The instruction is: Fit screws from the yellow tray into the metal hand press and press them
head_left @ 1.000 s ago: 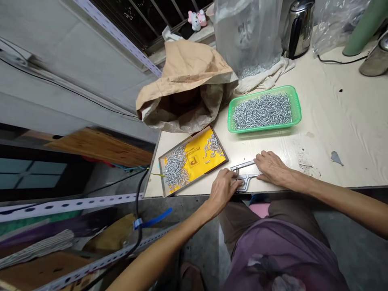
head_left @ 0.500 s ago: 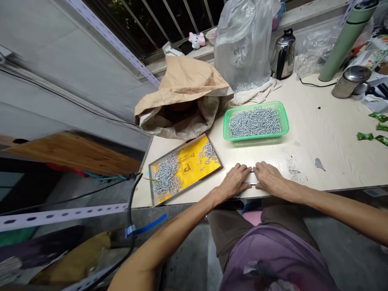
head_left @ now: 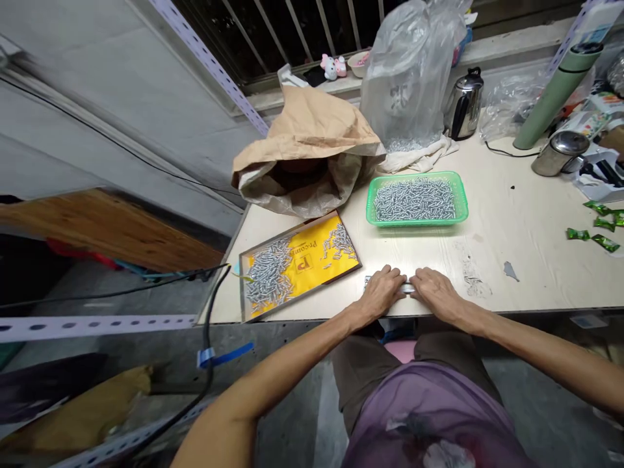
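Observation:
At the table's front edge both my hands hold a flat, silvery metal bar [head_left: 407, 287]. My left hand [head_left: 383, 290] is closed over its left part, and a short end shows beyond the fingers. The right part is gripped by my right hand [head_left: 435, 289], whose fingers are curled and hide that end. Only a short stretch of the bar shows between the hands. To the left lies a shallow tray [head_left: 297, 299] with a yellow lining and small metal pins [head_left: 268, 276] heaped at both ends. Behind my hands sits a green plastic basket [head_left: 416, 223] full of similar pins.
An open brown paper sack [head_left: 312, 143] stands behind the tray. A clear plastic bag [head_left: 409, 84], a steel kettle [head_left: 465, 104], a green flask [head_left: 558, 97] and a steel cup [head_left: 560, 154] line the back. Green-wrapped sweets [head_left: 578, 234] lie at the right. A black cable [head_left: 209, 325] hangs at the left.
The camera view has shifted slightly. Both hands stay on the bar; its left end now shows beyond my left hand, where it was hidden before.

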Demonstrator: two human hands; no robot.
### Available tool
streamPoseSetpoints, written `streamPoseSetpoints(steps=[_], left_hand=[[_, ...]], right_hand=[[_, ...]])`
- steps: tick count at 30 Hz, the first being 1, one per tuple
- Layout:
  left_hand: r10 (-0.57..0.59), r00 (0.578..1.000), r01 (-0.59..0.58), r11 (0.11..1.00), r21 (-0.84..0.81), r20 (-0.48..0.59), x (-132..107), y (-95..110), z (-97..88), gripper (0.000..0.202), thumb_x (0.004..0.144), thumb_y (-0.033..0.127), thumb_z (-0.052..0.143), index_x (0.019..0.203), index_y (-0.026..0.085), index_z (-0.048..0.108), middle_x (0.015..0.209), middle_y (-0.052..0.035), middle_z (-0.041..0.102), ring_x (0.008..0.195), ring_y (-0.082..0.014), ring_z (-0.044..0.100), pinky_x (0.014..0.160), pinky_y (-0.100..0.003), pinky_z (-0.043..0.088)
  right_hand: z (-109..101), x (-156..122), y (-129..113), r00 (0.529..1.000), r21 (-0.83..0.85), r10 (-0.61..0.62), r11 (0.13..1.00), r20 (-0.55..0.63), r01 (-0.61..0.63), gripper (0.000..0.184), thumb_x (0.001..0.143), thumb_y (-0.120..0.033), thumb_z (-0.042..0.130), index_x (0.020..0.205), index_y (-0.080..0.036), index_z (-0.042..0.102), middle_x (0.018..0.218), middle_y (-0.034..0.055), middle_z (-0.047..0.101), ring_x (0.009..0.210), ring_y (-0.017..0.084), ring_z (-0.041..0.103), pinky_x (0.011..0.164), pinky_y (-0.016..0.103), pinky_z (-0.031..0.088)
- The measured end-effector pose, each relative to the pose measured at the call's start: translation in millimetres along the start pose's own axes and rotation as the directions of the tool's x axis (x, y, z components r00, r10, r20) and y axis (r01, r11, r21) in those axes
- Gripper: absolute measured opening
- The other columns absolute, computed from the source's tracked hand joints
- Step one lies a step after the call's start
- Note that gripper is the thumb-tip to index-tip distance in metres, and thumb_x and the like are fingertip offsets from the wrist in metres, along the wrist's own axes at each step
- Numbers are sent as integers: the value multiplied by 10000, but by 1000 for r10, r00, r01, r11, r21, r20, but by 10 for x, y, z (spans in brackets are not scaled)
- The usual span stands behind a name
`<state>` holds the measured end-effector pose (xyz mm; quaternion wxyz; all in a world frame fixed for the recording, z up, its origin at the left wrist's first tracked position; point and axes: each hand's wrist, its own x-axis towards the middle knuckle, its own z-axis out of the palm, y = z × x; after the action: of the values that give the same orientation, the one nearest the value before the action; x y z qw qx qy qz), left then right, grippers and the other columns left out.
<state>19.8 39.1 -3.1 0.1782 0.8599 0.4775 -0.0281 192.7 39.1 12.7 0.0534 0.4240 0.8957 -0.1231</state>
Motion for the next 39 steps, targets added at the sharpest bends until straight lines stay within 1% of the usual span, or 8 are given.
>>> streamPoseSetpoints(steps=[7, 14, 17, 22, 26, 31, 36, 39], left_hand=[[32, 928, -81, 990, -117, -370, -250, 154, 491, 452, 925, 296, 481, 1347, 154, 403, 1409, -175, 455, 1358, -274, 367, 1067, -467, 381], [85, 925, -157, 973, -168, -371, -372, 383, 648, 546, 910, 496, 465, 1356, 184, 424, 1406, -153, 480, 1391, -280, 322, 1112, -520, 298], [92, 931, -169, 967, -191, -354, -342, 398, 626, 564, 906, 498, 467, 1344, 144, 442, 1381, -175, 498, 1370, -291, 354, 1109, -509, 306], [-9, 948, -67, 971, -228, -318, -320, 403, 710, 502, 866, 434, 536, 1290, 164, 520, 1323, -164, 542, 1321, -351, 397, 1063, -521, 356], [-139, 913, 54, 973, -225, -383, -405, 201, 678, 396, 890, 350, 481, 1271, 266, 547, 1284, -91, 576, 1248, -308, 470, 967, -455, 439], [-188, 871, 122, 978, -172, -454, -522, -75, 526, 344, 891, 323, 475, 1210, 279, 594, 1258, -92, 585, 1127, -294, 529, 937, -450, 448], [-243, 833, 213, 970, -117, -497, -793, -636, 242, 281, 909, 198, 452, 1126, 235, 626, 1127, -123, 612, 1067, -250, 536, 916, -461, 454], [-427, 751, 494, 870, -2, -504, -1121, -1210, -39, 241, 895, 132, 449, 987, 188, 664, 940, -103, 625, 944, -231, 530, 812, -400, 480]], right_hand=[[68, 130, 500, 972, 104, -165, 977, -166, 184, 307, 890, -336, 534, 1132, -161, 605, 990, 105, 613, 896, 226, 530, 812, 353, 413], [-168, 533, 332, 988, -76, 59, 995, -141, -70, 196, 907, -199, 490, 955, -132, 667, 959, 117, 629, 901, 221, 519, 740, 309, 382], [-255, 596, 11, 981, -141, -168, 978, -94, 154, 204, 899, -204, 519, 1036, -170, 667, 1046, 107, 623, 953, 220, 506, 754, 312, 377], [-145, 647, -445, 790, -172, -611, 775, 45, 609, 122, 865, -194, 577, 816, -192, 689, 993, 82, 628, 1041, 222, 477, 756, 318, 373], [0, 782, -586, 702, -163, -713, 691, 7, 704, 132, 851, -146, 572, 763, -173, 668, 903, 71, 645, 956, 209, 516, 756, 330, 382], [-260, 834, -556, 674, 16, -647, 717, -355, 697, 280, 941, -126, 387, 946, -205, 655, 843, 46, 655, 819, 159, 564, 741, 290, 427], [-924, 868, -71, 689, 24, -264, 925, -675, 379, 307, 972, -280, 354, 1115, -197, 613, 986, 94, 677, 910, 220, 613, 795, 357, 477], [-1140, 948, 340, 728, -33, -128, 989, -674, 143, 410, 980, -369, 285, 1142, -183, 612, 1004, 140, 675, 916, 297, 618, 784, 448, 478]])
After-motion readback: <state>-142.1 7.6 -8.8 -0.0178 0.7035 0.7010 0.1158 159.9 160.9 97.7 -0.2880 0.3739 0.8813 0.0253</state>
